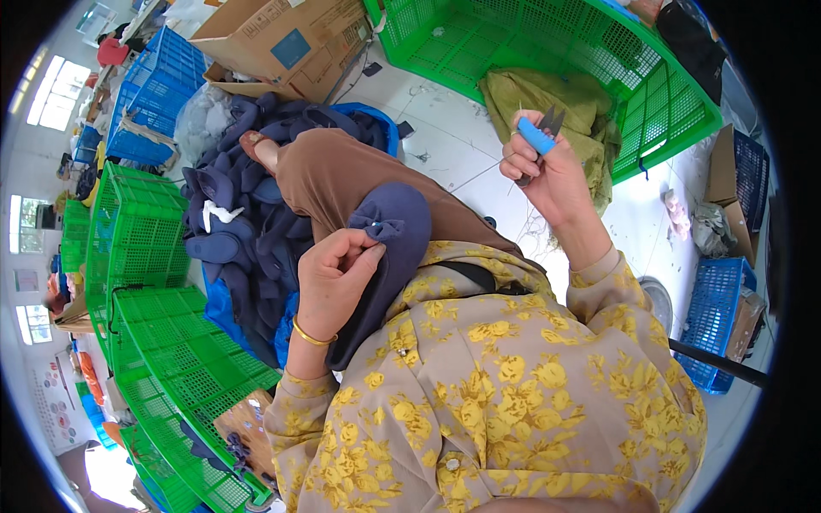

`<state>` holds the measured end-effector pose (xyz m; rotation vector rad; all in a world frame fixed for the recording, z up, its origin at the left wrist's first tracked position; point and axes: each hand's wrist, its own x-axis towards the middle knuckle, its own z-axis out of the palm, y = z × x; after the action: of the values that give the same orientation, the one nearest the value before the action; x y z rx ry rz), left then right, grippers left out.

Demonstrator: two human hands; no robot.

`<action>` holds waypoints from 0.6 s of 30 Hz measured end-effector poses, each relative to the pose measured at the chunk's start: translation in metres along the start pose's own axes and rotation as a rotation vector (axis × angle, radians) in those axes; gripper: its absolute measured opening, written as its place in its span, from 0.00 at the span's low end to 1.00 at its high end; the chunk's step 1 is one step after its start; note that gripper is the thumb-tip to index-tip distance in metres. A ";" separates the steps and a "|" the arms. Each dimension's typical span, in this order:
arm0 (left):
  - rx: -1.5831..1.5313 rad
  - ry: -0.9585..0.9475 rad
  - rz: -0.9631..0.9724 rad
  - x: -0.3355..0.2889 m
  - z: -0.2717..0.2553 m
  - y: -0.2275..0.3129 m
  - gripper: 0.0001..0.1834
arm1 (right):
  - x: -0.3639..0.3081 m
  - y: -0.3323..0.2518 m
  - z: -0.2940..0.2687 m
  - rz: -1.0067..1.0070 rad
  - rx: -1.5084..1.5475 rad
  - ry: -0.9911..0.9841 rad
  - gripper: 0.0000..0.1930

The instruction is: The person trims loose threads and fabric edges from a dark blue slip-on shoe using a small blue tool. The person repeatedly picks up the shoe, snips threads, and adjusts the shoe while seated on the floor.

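Note:
A navy fabric slipper (409,224) rests on my lap, its rounded end pointing away from me. It carries a small navy bow (377,224) with a tiny light bead at its middle. My left hand (335,278), wearing a gold bangle (313,333), pinches the bow's near edge between thumb and fingertips. Raised to the right and apart from the slipper, my right hand (552,175) is closed around dark thread snips (552,120), blades pointing up. A blue cover (536,136) wraps one digit of that hand. A fine thread seems to run beside its fingers, too faint to follow.
Beyond my left hand lies a heap of navy slippers (256,214) on blue sheeting. Green crates (137,231) line the left; a large green crate (658,128) stands at far right with an olive sack (547,94) against it. Cardboard boxes (282,43) stand at the back.

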<state>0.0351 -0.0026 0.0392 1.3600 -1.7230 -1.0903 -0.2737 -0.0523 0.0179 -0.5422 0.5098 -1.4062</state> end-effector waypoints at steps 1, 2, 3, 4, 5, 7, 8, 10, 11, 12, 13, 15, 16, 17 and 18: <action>-0.047 0.015 -0.015 0.000 0.001 0.000 0.03 | -0.001 -0.004 0.005 -0.022 -0.010 -0.012 0.05; -0.095 0.031 -0.030 0.001 0.002 0.001 0.04 | -0.001 -0.007 0.009 -0.043 -0.020 -0.024 0.06; -0.144 0.045 -0.042 0.002 0.003 0.001 0.04 | -0.001 -0.010 0.013 -0.057 -0.020 -0.030 0.06; -0.156 0.057 -0.026 0.004 0.005 -0.001 0.04 | 0.000 -0.011 0.018 -0.070 -0.020 -0.037 0.06; -0.169 0.069 -0.009 0.005 0.006 -0.004 0.04 | 0.001 -0.012 0.021 -0.083 -0.020 -0.044 0.06; -0.066 0.102 0.083 0.007 0.008 -0.004 0.04 | 0.003 -0.009 0.022 -0.067 -0.025 -0.026 0.06; 0.048 0.124 0.157 0.008 0.008 0.000 0.04 | 0.004 -0.008 0.022 -0.059 -0.027 -0.017 0.06; 0.211 0.151 0.289 0.009 0.007 0.004 0.05 | 0.003 -0.006 0.027 -0.057 -0.073 0.000 0.05; 0.257 0.155 0.346 0.008 0.006 0.005 0.06 | 0.002 -0.006 0.029 -0.056 -0.097 0.008 0.05; 0.308 0.161 0.402 0.007 0.005 0.006 0.07 | 0.002 -0.006 0.030 -0.062 -0.104 -0.007 0.05; 0.304 0.140 0.419 0.008 0.003 0.007 0.08 | 0.002 -0.007 0.030 -0.067 -0.112 -0.022 0.05; 0.293 0.111 0.422 0.007 0.002 0.005 0.09 | 0.001 -0.011 0.032 -0.078 -0.116 -0.036 0.05; 0.288 0.096 0.424 0.007 0.002 0.004 0.10 | 0.000 -0.014 0.034 -0.085 -0.113 -0.035 0.05; 0.291 0.100 0.436 0.009 0.001 -0.001 0.10 | 0.000 -0.015 0.036 -0.091 -0.110 -0.035 0.04; 0.234 0.101 0.369 0.010 0.002 -0.001 0.10 | 0.000 -0.016 0.037 -0.093 -0.108 -0.035 0.04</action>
<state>0.0318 -0.0124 0.0375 1.1449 -1.9731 -0.6213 -0.2624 -0.0521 0.0566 -0.6842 0.5407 -1.4612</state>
